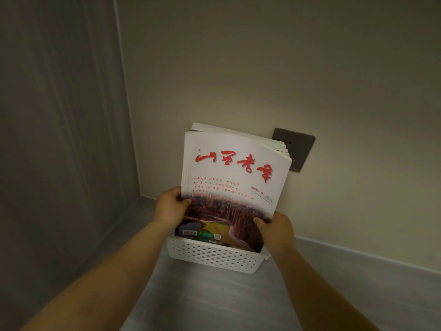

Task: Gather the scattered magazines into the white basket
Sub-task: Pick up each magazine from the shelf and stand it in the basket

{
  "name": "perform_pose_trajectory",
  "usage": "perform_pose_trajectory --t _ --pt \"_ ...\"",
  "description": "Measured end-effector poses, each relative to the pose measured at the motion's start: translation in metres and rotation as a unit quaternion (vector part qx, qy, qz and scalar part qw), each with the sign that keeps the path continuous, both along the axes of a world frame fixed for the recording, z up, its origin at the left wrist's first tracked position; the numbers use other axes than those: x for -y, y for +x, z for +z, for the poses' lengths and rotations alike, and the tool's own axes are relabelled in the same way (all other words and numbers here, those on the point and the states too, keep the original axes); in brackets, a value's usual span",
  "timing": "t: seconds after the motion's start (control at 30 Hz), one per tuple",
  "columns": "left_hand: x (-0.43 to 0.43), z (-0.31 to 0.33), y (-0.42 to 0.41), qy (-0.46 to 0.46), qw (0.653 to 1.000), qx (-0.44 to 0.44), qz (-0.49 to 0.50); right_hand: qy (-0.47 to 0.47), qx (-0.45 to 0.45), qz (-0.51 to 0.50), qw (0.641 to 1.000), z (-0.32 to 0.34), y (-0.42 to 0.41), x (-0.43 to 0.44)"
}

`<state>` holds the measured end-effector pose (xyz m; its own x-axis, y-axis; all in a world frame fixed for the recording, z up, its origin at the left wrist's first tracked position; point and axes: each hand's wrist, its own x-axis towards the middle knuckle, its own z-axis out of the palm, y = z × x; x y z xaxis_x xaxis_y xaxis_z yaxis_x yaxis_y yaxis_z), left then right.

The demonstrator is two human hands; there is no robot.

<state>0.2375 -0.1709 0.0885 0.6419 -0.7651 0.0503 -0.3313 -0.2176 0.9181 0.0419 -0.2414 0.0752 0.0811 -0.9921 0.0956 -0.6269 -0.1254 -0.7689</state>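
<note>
A stack of magazines (235, 173) stands upright in the white perforated basket (212, 255), leaning back toward the wall. The front cover is white with large red brush characters and a reddish landscape photo below. My left hand (170, 206) grips the stack's lower left edge, thumb on the cover. My right hand (274, 229) holds the lower right corner, fingers on the cover. The bottoms of the magazines are hidden inside the basket.
The basket sits on a grey floor (214, 299) close to a cream wall. A dark wall socket (298, 149) is behind the stack's top right. A grey panel (59, 139) forms the corner on the left, with a pale skirting board (358, 256) along the wall.
</note>
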Motion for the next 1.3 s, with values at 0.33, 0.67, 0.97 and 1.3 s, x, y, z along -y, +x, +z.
perform_pose_trajectory --t 0.33,0.67,0.97,1.3 --pt "0.011 -0.030 0.023 0.051 0.998 -0.043 0.012 0.053 0.088 -0.055 0.993 -0.031 -0.004 0.015" --pt "0.014 -0.028 0.045 0.148 0.963 -0.169 -0.146 0.233 0.232 0.130 0.935 -0.034 -0.009 0.032" --pt "0.009 -0.038 0.042 0.092 0.983 -0.126 -0.096 0.200 0.254 0.091 0.942 -0.040 -0.007 0.031" --pt "-0.021 -0.038 0.033 0.093 0.993 -0.077 -0.018 0.128 0.227 0.106 0.960 -0.042 -0.015 0.017"
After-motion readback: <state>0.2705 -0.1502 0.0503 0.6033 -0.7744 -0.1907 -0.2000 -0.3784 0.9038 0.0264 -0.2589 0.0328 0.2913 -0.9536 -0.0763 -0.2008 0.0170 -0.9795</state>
